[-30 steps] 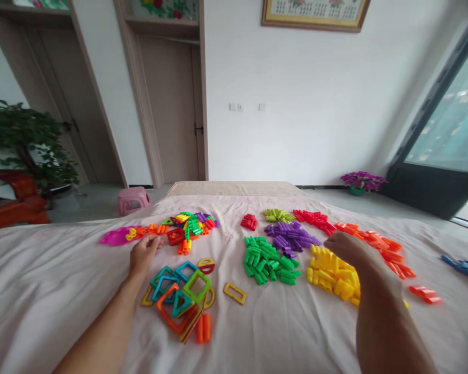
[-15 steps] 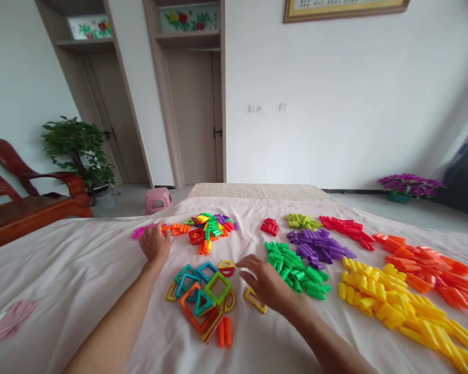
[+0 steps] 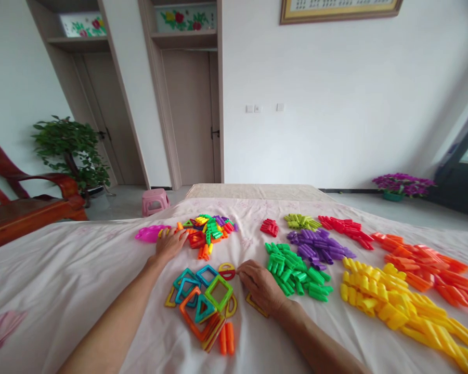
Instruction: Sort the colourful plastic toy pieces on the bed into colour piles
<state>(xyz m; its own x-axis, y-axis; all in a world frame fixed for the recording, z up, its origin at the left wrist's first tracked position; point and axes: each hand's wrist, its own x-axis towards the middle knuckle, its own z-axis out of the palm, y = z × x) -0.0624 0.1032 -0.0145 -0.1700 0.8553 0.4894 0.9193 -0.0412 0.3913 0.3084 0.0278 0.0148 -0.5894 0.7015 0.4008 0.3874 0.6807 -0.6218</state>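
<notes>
My left hand (image 3: 170, 244) reaches over the orange tube blocks (image 3: 180, 226) at the left side of a mixed pile of colored blocks (image 3: 214, 228). Its fingers are stretched toward the pile, with their tips partly hidden. A magenta plastic piece (image 3: 148, 234) lies just beyond that hand. My right hand (image 3: 262, 284) rests with fingers curled together beside a red and yellow semicircle tile (image 3: 226, 271); anything inside is hidden. It partly covers a yellow rectangular tile (image 3: 257, 305). Between my arms lie frame-shaped tiles, among them a green square (image 3: 219, 292), and a pair of orange tubes (image 3: 226, 338).
Sorted tube blocks lie on the right: green (image 3: 296, 270), purple (image 3: 317, 245), yellow (image 3: 398, 296), orange (image 3: 425, 259), red (image 3: 345, 228), olive (image 3: 302, 221) and a small red group (image 3: 269, 227). A wrinkled pale cloth (image 3: 62, 280) covers the surface. A pink stool (image 3: 155, 201) stands behind.
My left hand has moved right, from the magenta piece onto the orange blocks. My right hand's fingers have curled closer together, and it now covers more of the yellow tile.
</notes>
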